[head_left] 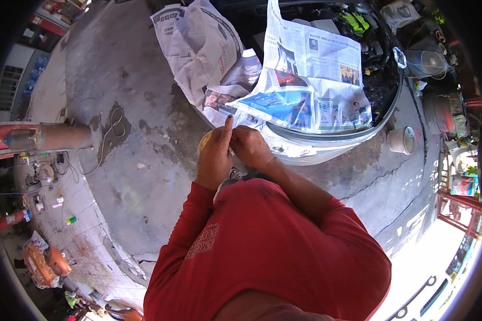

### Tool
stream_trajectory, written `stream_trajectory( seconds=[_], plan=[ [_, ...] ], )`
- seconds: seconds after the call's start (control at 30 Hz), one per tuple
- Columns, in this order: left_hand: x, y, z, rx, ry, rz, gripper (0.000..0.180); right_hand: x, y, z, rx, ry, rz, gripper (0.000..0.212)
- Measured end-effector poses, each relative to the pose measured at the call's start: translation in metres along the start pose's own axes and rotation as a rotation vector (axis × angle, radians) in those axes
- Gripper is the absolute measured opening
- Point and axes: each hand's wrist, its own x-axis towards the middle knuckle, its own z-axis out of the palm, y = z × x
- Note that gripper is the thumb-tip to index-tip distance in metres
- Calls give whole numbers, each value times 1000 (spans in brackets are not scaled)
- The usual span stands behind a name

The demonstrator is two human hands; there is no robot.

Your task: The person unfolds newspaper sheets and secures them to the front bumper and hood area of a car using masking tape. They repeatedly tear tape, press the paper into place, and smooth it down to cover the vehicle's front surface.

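Note:
My left hand (214, 158) is closed around a yellow roll of masking tape (204, 140), mostly hidden by the palm, with one finger pointing up. My right hand (252, 148) meets it, fingers curled in a pinch; what they grip, if anything, is hidden. Just beyond both hands is the front of a car, its bumper (305, 152) pale and partly covered. Newspaper sheets (326, 59) drape over its open engine bay, and more crumpled newspaper (198, 51) covers the fender on the left.
Dark engine parts (377, 59) show right of the paper. A white bucket (401, 140) stands on the concrete floor (139, 176) beside the bumper. To the left are a red and brown post (48, 137) and a loose cord (112, 127). Orange parts (43, 265) lie at the lower left.

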Motion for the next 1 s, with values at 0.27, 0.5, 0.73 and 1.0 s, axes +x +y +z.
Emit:
stream_trajectory(
  seconds=[0.27,0.5,0.73,1.0],
  plan=[
    [13,-23,-15,-246,70,-213,63,17,13,-17,253,-194,-94,25],
    [56,-26,-36,-406,-295,-245,46,23,13,-55,997,-131,492,24],
    [60,-19,-1,-657,-405,54,53,9,11,-55,796,52,443,23],
    [71,-46,-27,-484,-579,-72,48,8,4,-40,286,194,274,28]
  ],
)
